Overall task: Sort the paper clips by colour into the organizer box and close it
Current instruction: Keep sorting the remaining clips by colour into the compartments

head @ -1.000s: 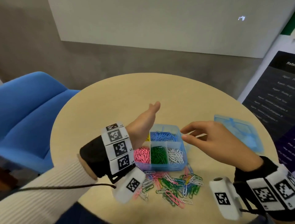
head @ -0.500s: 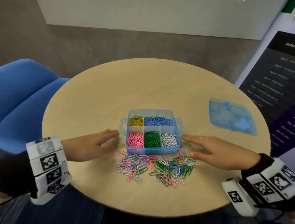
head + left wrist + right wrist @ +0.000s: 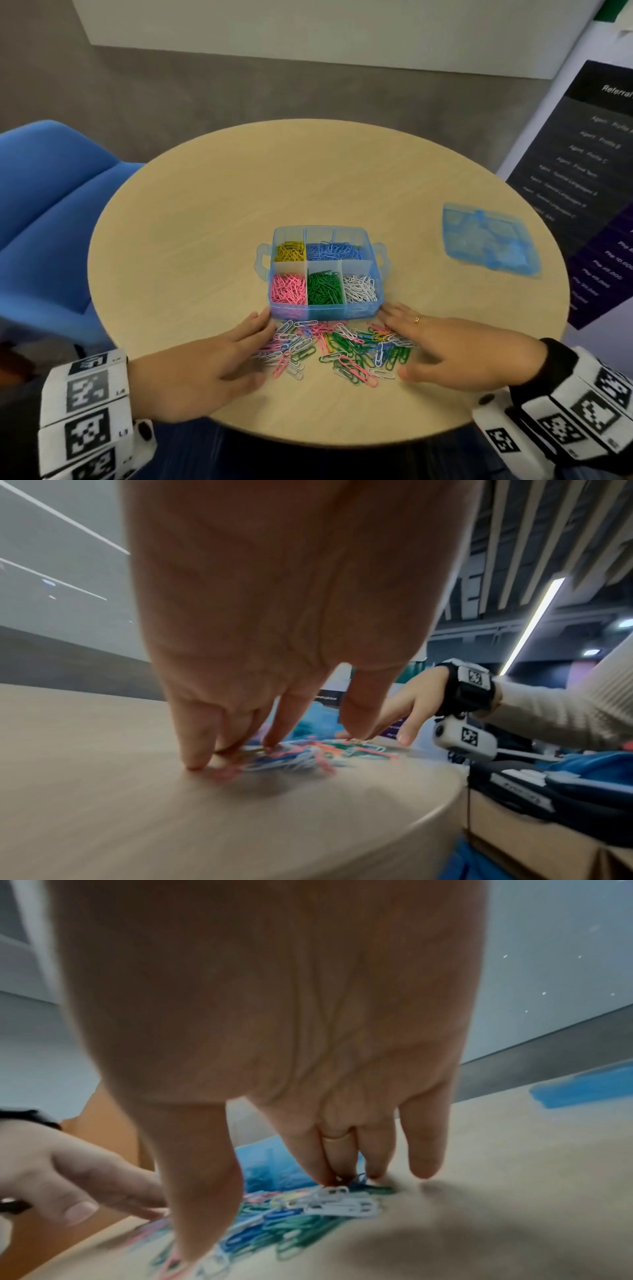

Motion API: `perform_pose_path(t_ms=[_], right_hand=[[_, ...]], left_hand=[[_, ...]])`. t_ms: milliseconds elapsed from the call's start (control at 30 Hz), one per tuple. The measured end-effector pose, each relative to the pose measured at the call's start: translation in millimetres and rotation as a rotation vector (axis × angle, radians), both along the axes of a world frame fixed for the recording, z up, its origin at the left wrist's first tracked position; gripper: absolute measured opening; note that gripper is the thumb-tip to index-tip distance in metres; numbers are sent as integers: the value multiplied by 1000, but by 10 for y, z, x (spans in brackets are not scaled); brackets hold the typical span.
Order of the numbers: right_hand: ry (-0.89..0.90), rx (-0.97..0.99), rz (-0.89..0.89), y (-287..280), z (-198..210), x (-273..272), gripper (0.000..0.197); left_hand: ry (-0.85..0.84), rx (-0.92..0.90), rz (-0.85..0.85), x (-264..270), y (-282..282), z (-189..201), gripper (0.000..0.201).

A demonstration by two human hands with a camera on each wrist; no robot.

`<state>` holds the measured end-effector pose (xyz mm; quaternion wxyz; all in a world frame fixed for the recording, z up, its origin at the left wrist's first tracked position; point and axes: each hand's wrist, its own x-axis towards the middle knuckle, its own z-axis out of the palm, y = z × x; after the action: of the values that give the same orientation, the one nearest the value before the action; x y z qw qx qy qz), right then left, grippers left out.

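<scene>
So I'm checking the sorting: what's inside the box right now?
The box holds yellow clips and blue clips at the back, pink, green and white in front. What lies beneath each top layer is hidden.

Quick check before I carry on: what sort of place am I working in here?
Probably an office lounge or meeting area, not a workshop: a round wooden table with a blue upholstered chair beside it, and a dark printed banner listing agent profiles standing at the right.
</scene>
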<state>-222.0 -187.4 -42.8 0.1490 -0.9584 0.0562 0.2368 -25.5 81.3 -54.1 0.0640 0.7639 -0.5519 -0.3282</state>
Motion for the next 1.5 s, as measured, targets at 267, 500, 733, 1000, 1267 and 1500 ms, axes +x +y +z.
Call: perform_pose_path(t_ms=[267,500,733,1000,1267,1500], right_hand=[[-215,-81,-247,44,139,-137,98],[-143,-50,-302,209,3,-40,100],[-243,-57,-260,336,-29,149,54],[-342,-67,-240,331,-10,255,42],[-385,-90,-221,182,-52,351,16],[-470,79,-329,-14,86,352,10]], left_hand=[[-197,-95,122,-185,17,192,77],[-368,-55,144,-107,-130,130,58],[-221,-188,4,-250,-475,73,48],[-167,-216,-51,-417,-794,83,60],[-203,-294,-62,-416,-820,90,64],[39,-421,106,-380,-662,152,38]])
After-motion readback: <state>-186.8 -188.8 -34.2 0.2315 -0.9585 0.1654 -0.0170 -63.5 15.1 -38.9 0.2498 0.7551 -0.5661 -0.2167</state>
